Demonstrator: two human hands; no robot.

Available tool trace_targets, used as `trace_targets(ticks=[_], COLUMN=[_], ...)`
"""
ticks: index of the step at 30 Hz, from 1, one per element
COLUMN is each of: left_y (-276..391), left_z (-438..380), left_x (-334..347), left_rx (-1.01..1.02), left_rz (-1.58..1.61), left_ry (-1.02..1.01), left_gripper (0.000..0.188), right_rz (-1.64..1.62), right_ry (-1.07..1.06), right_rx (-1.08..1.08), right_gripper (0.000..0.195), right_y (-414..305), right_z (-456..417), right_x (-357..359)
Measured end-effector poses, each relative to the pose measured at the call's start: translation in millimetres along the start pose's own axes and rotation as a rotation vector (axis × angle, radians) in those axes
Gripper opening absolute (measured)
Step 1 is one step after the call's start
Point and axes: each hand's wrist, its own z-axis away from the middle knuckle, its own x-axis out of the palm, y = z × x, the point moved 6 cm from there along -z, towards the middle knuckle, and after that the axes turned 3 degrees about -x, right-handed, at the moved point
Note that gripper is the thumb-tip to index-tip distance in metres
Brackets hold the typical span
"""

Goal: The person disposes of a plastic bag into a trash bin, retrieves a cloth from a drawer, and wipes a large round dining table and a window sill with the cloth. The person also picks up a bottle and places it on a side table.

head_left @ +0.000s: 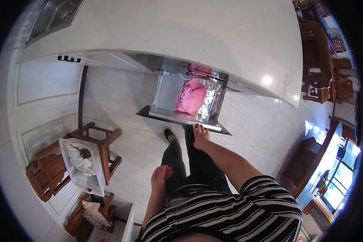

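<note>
A pulled-out drawer with a dark front panel and metal sides juts from under the counter before me. Inside it lie a clear plastic container on the left, a pink cloth or bag in the middle, and crumpled silver foil on the right. My right hand touches the outer edge of the drawer front with its fingertips, fingers slightly apart. Beside my thigh hangs my left hand, loosely curled with nothing visible in it. The back of the drawer is hidden beneath the counter.
A pale countertop spans the top of view. At left, a white plastic basket of dishes rests on a wooden chair. Another chair holds a bag. Wooden furniture stands far right, and a cabinet door is open.
</note>
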Motion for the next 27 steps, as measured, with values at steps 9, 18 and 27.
trace_targets(ticks=[9, 18, 27], left_y=[-22, -74, -75], left_z=[-14, -25, -35], left_x=[-15, -22, -24], left_rx=[-0.026, -0.158, -0.212], left_rz=[0.039, 0.053, 0.04], left_ry=[0.011, 0.047, 0.054], left_gripper=[0.023, 0.025, 0.025], right_rz=[-0.508, -0.576, -0.764], right_ry=[0.181, 0.155, 0.561], right_rx=[-0.038, 0.15, 0.196], right_gripper=[0.052, 0.093, 0.048], right_y=[15, -2, 44], right_z=[-41, -151, -178], right_x=[-51, -78, -28])
